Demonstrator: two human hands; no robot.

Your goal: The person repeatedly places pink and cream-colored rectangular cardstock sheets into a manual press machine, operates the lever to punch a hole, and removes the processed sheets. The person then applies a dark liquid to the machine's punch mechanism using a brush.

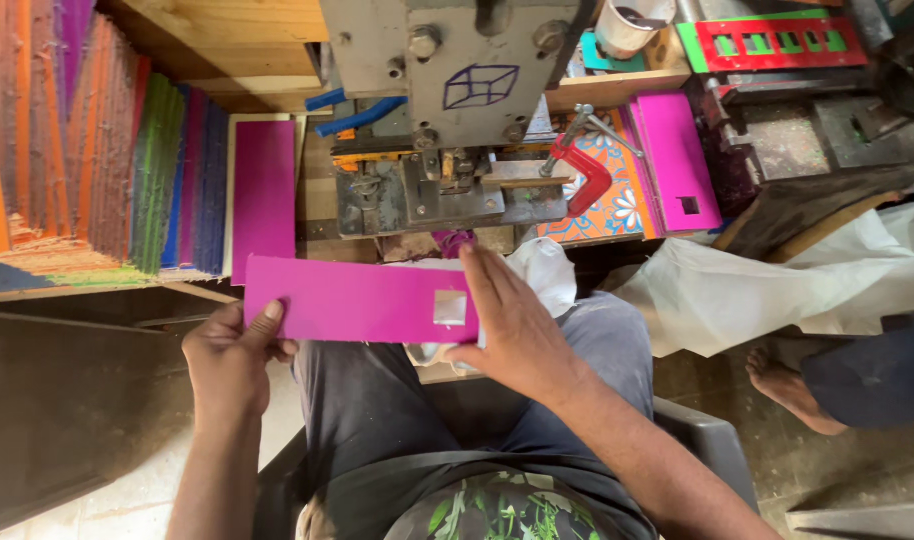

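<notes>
Hand-drawn sign: cube (480,85) outlined in purple, wire-frame, on the grey press plate (377,60), top centre, slightly tilted.

Round white tub (627,25), top, right of the plate, open, dark inside, partly cut by the frame edge.

White bag (547,270), crumpled, thin plastic, centre, just behind the magenta card (357,300) and partly hidden by it.

Larger white sack (737,285), right of centre, slack and creased, spread across below the bench edge; contents hidden. Upper edge tucked under dark cloth (807,205).
</notes>
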